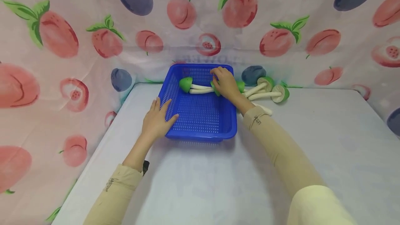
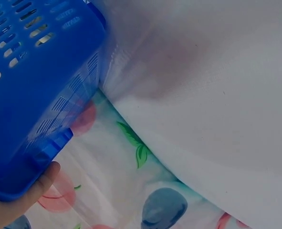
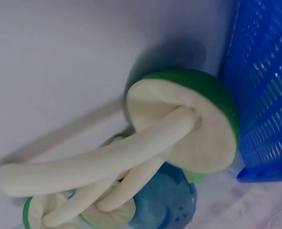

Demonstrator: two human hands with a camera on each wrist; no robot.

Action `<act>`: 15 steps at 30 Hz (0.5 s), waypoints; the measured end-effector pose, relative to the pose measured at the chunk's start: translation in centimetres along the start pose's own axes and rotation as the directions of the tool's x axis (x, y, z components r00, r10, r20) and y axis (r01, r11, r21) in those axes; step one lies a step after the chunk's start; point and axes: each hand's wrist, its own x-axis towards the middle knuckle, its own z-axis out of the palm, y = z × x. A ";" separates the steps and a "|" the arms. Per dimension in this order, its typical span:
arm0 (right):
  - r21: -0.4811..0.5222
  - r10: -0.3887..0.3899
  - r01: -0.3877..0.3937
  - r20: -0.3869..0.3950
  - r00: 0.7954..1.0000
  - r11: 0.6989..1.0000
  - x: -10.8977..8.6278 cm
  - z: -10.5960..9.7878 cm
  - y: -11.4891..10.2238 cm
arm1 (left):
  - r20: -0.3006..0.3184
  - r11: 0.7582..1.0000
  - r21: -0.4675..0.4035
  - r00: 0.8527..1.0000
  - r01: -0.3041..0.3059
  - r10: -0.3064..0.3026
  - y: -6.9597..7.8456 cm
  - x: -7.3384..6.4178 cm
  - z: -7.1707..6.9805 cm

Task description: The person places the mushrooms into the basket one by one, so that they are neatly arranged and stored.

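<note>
Brace the slotted blue plastic basket (image 1: pixel 200 135);
your left hand (image 1: pixel 154 122) rests spread against it; can't tell whether your right hand (image 1: pixel 225 83) grips the green-domed, white-stemmed mushroom (image 1: pixel 215 89).

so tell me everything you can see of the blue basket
The blue basket is rectangular, apparently plastic, with slotted walls and a perforated floor. It stands open side up on the white table. Green-capped mushrooms lie inside near the far wall. The left hand touches its left rim; the right hand is over its right side.

Smooth plastic basket (image 1: pixel 200 135); matt mushrooms (image 3: pixel 107 156), perhaps foam or rubber.
</note>
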 end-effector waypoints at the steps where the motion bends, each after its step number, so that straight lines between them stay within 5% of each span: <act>1: 0.018 0.023 -0.023 0.033 0.999 1.000 -0.3 -0.4 0.0 | 0.006 1.000 -0.002 1.000 0.005 -0.005 0.0 -0.1 0.1; 8: 0.093 0.110 -0.130 0.197 0.974 0.987 -1.8 -3.8 -0.1 | -0.006 1.000 -0.014 1.000 0.022 -0.022 -0.3 -0.6 0.2; 15: 0.059 0.245 -0.281 0.339 0.908 0.958 -3.6 -7.0 1.0 | -0.004 1.000 -0.010 1.000 -0.012 0.012 0.1 -0.2 0.0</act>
